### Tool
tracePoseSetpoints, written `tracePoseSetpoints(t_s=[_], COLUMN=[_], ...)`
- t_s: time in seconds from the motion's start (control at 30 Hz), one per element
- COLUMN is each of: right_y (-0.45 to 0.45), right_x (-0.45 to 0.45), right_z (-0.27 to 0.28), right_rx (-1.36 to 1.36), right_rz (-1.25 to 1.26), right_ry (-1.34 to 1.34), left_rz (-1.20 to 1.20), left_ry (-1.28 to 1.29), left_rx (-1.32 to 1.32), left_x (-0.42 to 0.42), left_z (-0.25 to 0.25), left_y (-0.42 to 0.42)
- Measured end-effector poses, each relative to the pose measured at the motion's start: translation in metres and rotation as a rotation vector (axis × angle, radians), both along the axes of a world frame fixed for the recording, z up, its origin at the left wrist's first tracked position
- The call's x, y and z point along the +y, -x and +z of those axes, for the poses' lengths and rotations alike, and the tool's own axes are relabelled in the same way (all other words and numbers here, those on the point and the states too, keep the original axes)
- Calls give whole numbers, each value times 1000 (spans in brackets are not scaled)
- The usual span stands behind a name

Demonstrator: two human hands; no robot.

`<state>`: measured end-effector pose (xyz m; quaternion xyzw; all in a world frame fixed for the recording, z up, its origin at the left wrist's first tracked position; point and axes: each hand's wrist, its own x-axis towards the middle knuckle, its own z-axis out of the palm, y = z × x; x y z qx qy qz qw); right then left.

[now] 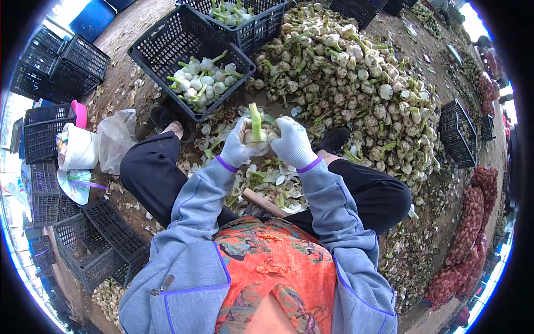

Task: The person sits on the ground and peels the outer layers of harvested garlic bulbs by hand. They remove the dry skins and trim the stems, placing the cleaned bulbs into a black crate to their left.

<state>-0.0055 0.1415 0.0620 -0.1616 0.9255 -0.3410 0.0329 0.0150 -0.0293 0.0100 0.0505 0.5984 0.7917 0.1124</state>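
My left hand point(240, 146), in a white knit glove with a purple cuff, is closed around a garlic bulb point(255, 134) whose thick green stem points away from me. My right hand point(290, 140), gloved the same way, has its thumb and fingers pinched at the bulb's right side; whether they grip a piece of skin cannot be told. Beyond my hands, a black plastic crate point(183, 46) holds several clean white garlic bulbs point(204, 79). To its right rises a large heap of soil-marked garlic point(354, 79). Peeled skins and leaf scraps point(271, 179) litter the ground between my legs.
Behind the near crate stands another black crate point(260, 31) with garlic in it. At left are a white bucket point(79, 148), a clear plastic bag point(117, 140) and stacked crates point(89, 246). Red mesh sacks point(463, 234) line the right side. A wooden piece point(263, 202) lies before my lap.
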Motion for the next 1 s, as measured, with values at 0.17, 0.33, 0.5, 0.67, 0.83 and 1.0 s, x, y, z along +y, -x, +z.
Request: tracePoseSetpoints(t_s=[0.17,0.33,0.5,0.67,0.83,1.0], right_y=[2,15,21,3,7,-2], right_x=[2,19,40,35,-4,-14], right_z=[-20,-48,-90,-116,-53,-12], right_rx=[56,99,-20,-94,-282,-221], right_rz=[-126,-315,-258,-56,-135,-187], right_ry=[90,123,-36,-107,607,735], left_rz=[33,-12,48,177,170,143], left_ry=[-60,-259,-780,-1177,-1204,-487], left_rx=[118,30,3,-226,-256,-1], left_x=[-8,-18,-14,-16,-14,-7], left_z=[-9,-1,13,23,4,4], left_y=[3,3,11,17,19,13])
